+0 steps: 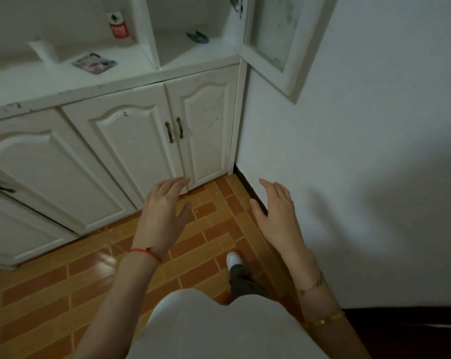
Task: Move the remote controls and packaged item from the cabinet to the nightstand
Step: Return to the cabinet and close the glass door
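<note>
Lying flat on the white cabinet (141, 79) ledge, a thin glossy packaged item (94, 62) with a colourful printed face is seen at the upper left, its outline roughly rectangular and slightly skewed. Just to its left a pale, blurred upright object (43, 50) is seen, too indistinct to be identified. Behind the package, in the left open compartment, a red and white carton (117, 24) is stood upright against the back. In the neighbouring open compartment to the right, a small dark blue-grey object (198, 37) is laid on the shelf; its kind cannot be told. No remote control can be made out with certainty.

Below the ledge, painted panel doors with arched mouldings and dark metal handles (174, 129) are kept closed; the paint is scuffed and speckled. A glazed door (276, 35) in a white frame is swung open at the upper right, beside the plain white wall (361, 151).

Both hands are held well below and to the right of the package, far from it, over glossy orange-brown floor tiles (63, 275). The left hand (164, 211), with a red string at the wrist, is spread with relaxed fingers and nothing is held. The right hand (276, 213), with gold bracelets on the forearm, is likewise extended and nothing is gripped
</note>
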Demonstrator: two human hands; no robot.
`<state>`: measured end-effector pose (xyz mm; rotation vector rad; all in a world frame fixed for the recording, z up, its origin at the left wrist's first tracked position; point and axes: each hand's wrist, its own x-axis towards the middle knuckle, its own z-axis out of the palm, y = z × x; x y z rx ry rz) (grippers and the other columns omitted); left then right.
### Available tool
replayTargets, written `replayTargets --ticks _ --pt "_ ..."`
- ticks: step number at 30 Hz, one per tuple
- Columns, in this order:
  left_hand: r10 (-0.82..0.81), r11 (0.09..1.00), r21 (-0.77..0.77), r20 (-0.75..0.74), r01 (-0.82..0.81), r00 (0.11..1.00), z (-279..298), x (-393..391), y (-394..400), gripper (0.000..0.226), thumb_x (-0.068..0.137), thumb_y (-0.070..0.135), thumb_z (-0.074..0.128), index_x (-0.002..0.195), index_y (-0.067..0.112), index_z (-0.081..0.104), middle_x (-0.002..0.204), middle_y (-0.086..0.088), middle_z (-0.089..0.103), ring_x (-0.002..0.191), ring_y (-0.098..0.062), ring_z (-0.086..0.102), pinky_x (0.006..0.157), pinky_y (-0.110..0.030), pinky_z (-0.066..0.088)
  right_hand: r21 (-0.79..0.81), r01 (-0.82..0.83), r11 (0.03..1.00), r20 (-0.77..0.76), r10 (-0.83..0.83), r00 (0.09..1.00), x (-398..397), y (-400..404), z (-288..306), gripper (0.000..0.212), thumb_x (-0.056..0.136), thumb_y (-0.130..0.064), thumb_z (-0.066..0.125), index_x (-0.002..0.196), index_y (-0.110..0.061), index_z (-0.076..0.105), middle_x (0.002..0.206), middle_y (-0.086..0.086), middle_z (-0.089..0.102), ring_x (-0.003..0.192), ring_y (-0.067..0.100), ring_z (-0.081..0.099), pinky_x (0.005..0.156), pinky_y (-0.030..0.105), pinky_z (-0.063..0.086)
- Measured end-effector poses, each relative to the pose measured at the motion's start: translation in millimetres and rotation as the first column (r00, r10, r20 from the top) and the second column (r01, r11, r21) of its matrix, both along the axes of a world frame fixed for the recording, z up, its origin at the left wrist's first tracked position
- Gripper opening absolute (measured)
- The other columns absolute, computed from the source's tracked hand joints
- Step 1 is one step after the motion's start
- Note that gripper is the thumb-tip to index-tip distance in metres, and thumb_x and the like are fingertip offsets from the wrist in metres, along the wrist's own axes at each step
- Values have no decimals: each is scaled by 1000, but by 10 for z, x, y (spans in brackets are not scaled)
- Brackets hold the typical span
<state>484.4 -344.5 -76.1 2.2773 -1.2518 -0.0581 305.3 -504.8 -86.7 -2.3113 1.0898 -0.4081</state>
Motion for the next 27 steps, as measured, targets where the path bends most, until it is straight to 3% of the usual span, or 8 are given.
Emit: replayTargets --ticks 11,19,27 --pt "86 996 -34 11 -85 996 86 635 -1283 48 90 18 64 136 15 52 133 -5 58 127 -26 49 106 -46 43 -22 -92 996 54 93 994 821 -1281 46 46 100 -29 49 143 -13 42 136 8 51 135 22 36 113 32 27" --pt "136 989 -60 -11 -137 991 147 965 -2182 49 91 19 62 139 18 49 137 -4 55 131 -25 46 108 -48 40 -60 -171 983 55 174 983 1238 -2205 152 49 99 -31 49 145 -15 39 141 7 47 139 21 32 114 31 26" --pt "119 989 -83 -13 -119 993 232 1087 -2649 49 91 18 62 139 17 49 136 -4 55 131 -24 47 109 -47 41 -72 -163 984 94 169 981 1378 -2611 176 49 99 -30 49 145 -16 39 143 6 47 138 20 35 115 32 29"
